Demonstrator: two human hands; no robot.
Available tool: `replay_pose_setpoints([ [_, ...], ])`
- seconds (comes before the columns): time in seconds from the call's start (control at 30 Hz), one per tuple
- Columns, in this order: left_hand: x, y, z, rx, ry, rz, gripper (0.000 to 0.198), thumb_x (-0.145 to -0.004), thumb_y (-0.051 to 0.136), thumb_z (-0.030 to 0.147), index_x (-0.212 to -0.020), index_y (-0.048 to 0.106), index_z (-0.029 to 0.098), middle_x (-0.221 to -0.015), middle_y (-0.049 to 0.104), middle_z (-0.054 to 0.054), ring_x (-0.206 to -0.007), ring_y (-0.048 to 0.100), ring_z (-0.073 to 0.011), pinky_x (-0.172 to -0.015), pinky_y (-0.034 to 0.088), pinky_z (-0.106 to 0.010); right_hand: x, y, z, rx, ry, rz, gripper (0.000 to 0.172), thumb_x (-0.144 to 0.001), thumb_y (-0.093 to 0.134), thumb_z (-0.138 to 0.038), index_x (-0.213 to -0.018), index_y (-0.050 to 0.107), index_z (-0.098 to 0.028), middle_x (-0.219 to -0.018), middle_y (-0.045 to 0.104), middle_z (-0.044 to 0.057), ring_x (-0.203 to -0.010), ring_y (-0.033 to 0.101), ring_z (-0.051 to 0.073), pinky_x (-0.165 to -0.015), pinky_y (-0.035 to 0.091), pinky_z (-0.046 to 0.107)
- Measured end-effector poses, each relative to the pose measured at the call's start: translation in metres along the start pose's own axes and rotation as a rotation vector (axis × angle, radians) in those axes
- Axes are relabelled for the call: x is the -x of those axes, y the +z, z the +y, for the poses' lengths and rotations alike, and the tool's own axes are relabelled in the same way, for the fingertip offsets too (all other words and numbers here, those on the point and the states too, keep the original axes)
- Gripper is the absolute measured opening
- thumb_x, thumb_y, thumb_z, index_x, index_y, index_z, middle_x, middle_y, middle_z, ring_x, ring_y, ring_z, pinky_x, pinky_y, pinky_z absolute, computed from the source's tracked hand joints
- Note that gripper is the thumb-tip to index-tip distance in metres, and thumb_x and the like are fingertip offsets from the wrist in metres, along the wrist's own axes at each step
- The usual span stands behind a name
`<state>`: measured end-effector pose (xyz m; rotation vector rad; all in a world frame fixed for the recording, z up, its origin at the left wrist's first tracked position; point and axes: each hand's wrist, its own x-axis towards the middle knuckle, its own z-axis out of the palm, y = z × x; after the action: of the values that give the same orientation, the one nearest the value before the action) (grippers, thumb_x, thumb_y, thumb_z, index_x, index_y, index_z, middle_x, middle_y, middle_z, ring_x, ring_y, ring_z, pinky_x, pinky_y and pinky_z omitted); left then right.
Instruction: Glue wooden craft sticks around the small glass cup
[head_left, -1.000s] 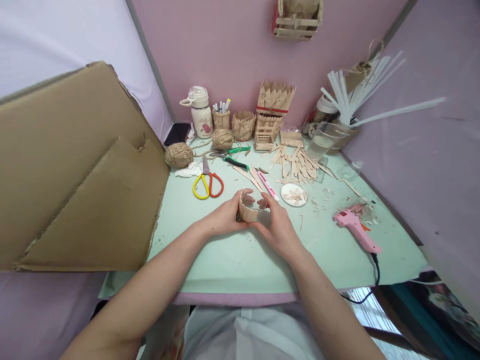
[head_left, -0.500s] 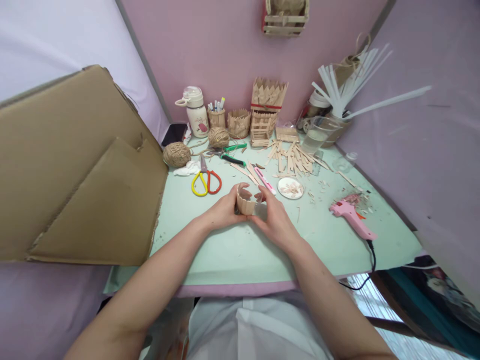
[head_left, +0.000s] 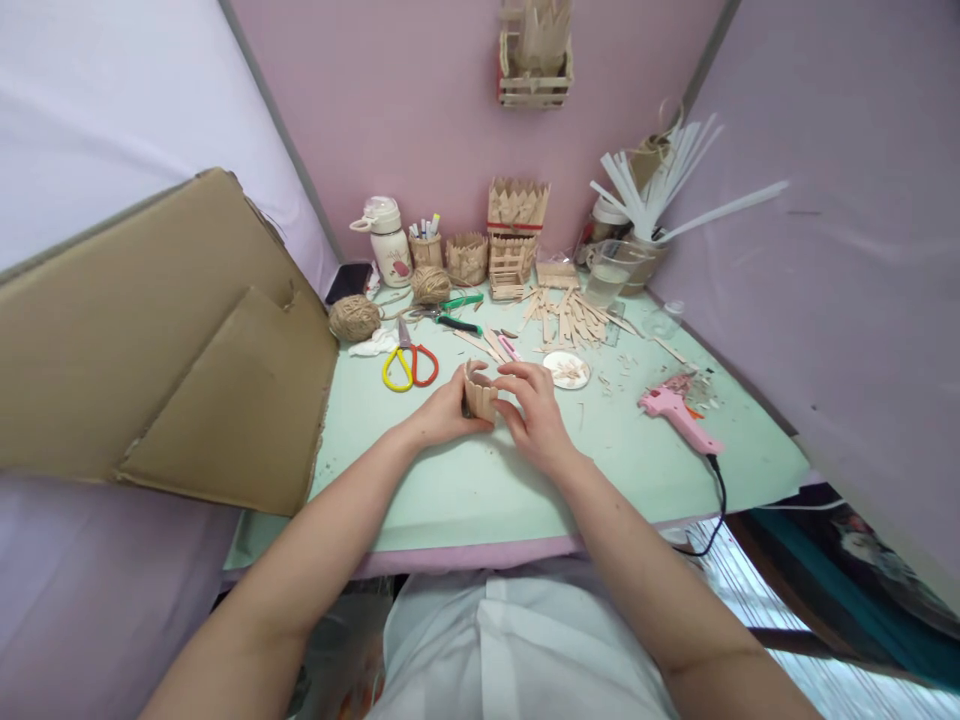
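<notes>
Above the front middle of the table, a small round cup of pale wooden craft sticks [head_left: 482, 398] is held between my hands. My left hand [head_left: 448, 408] is wrapped round its left side, with the thumb below. At the right edge of the cup, my right hand [head_left: 534, 410] has its thumb and fingertips curled in close, pinching at that side; the exact contact is small and partly hidden. Just beyond the fingers lies a pink cutter [head_left: 508, 346], partly covered by my right hand. A white dish [head_left: 556, 381] with wood bits sits to the right.
Scissors [head_left: 411, 367], green-handled pliers [head_left: 459, 323] and twine balls [head_left: 355, 318] lie at left, beside a large cardboard sheet [head_left: 225, 400]. Loose craft sticks [head_left: 570, 318] spread behind the dish. A pink glue gun [head_left: 682, 418] with a black cord rests at right. Stick-built holders [head_left: 466, 259] line the back.
My right hand has lifted and shifted from beneath the cup to its right edge. My left hand keeps hold of the cup. The camera view has tilted and turned slightly.
</notes>
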<state>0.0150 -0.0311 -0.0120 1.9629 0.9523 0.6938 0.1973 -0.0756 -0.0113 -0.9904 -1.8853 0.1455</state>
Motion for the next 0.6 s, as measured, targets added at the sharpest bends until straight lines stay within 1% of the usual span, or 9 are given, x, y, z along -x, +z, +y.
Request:
replay_pose_setpoints([
  [0.13,0.0005,0.001,-0.0004,0.016,0.024,-0.006,0.089,-0.063,0.079,0.026,-0.136,0.029,0.019,-0.124,0.056,-0.009,-0.113,0.058,-0.0254,-0.099,0.044,-0.04,0.0004,0.0018,0.0002,0.006,0.001,0.011,0.017,-0.093,0.05,-0.019,-0.105,0.059,-0.026,-0.117,0.058,0.008,-0.113,0.049,0.024,-0.096,0.041,0.049],
  [0.27,0.001,0.0011,-0.0022,-0.042,0.046,0.025,0.087,-0.062,0.08,0.028,-0.134,0.033,0.017,-0.128,0.053,-0.011,-0.119,0.054,-0.0274,-0.101,0.043,-0.04,0.0005,0.0023,0.0005,0.01,-0.016,0.027,0.015,-0.093,0.05,-0.018,-0.104,0.059,-0.025,-0.116,0.059,0.008,-0.112,0.049,0.024,-0.096,0.041,0.046],
  [0.37,0.0006,0.0014,-0.0045,-0.041,0.065,0.022,0.086,-0.063,0.08,0.029,-0.134,0.033,0.017,-0.127,0.054,-0.011,-0.117,0.054,-0.0276,-0.1,0.044,-0.04,-0.0001,0.003,0.0012,0.009,-0.035,0.04,0.014,-0.093,0.05,-0.019,-0.103,0.058,-0.025,-0.114,0.06,0.009,-0.111,0.05,0.024,-0.095,0.041,0.045],
  [0.47,0.0003,0.0019,-0.0062,-0.027,0.089,0.011,0.088,-0.063,0.08,0.029,-0.135,0.031,0.017,-0.124,0.055,-0.01,-0.114,0.056,-0.0266,-0.099,0.045,-0.04,-0.0002,0.0035,0.0014,0.016,-0.04,0.042,0.014,-0.094,0.05,-0.02,-0.104,0.058,-0.024,-0.113,0.06,0.009,-0.111,0.05,0.024,-0.095,0.041,0.046],
  [0.6,0.0017,0.0019,-0.0055,-0.057,0.088,0.036,0.088,-0.063,0.08,0.029,-0.135,0.032,0.016,-0.127,0.054,-0.011,-0.117,0.054,-0.0274,-0.1,0.043,-0.039,0.0015,0.0021,0.0007,0.006,-0.041,0.022,0.018,-0.093,0.05,-0.02,-0.109,0.057,-0.025,-0.116,0.058,0.009,-0.113,0.049,0.024,-0.098,0.041,0.047],
])
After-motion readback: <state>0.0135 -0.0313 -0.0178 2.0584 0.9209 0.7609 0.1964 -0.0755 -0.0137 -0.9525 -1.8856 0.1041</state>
